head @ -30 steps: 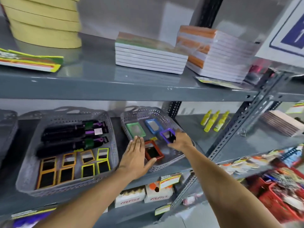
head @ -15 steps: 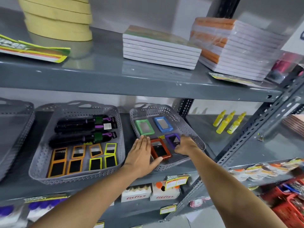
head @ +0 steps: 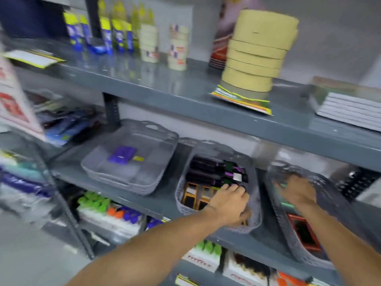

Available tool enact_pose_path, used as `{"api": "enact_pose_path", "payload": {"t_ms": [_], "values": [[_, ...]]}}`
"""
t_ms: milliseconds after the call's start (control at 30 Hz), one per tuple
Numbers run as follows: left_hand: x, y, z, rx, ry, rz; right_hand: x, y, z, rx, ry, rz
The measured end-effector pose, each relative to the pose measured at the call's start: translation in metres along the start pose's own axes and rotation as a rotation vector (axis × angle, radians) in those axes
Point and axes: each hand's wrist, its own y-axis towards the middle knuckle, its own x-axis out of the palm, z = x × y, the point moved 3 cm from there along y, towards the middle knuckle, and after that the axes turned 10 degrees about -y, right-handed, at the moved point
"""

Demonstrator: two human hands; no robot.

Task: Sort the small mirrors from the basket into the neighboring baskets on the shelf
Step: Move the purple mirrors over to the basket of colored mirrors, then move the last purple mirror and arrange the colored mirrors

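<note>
Blurred all over, so detail is thin. Small mirrors, rectangular with coloured frames: orange-framed ones point(head: 199, 195) lined up at the near end of the middle basket point(head: 254, 203), dark glass showing; one red-framed mirror point(head: 303, 234) lying flat in the near part of the right basket point(head: 292, 240); a smear of green just under the right hand, too blurred to call. Left hand point(head: 231, 205) palm-down inside the middle basket, over its near right corner, fingers curled downward and covering whatever lies beneath; cannot tell whether anything is pinched there. Right hand point(head: 296, 191) low over the far half of the right basket, fingers spread and loose, holding nothing visible. Black tubes point(head: 214, 172) packed across the far half of the middle basket, touching the mirror rows. Narrow strip of bare shelf point(head: 165, 205) between baskets. Left basket stack point(head: 132, 162) roomy, only a purple item point(head: 122, 154) inside. Upper shelf board point(head: 185, 93) close overhead.
</note>
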Motion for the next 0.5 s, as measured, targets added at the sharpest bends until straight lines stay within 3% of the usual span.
{"api": "enact_pose_path", "payload": {"t_ms": [200,367,500], "values": [[-0.049,-0.082,-0.115,-0.217,0.127,0.102,-0.020,0.008,-0.162,-0.267,0.052,0.053],[-0.079,-0.157,-0.202,-0.467,0.143,0.035,-0.019,-0.004,-0.288,-0.356,0.123,-0.004],[-0.086,-0.201,-0.253,-0.538,0.158,0.083,-0.010,-0.015,-0.377,-0.411,0.126,-0.074]]}}
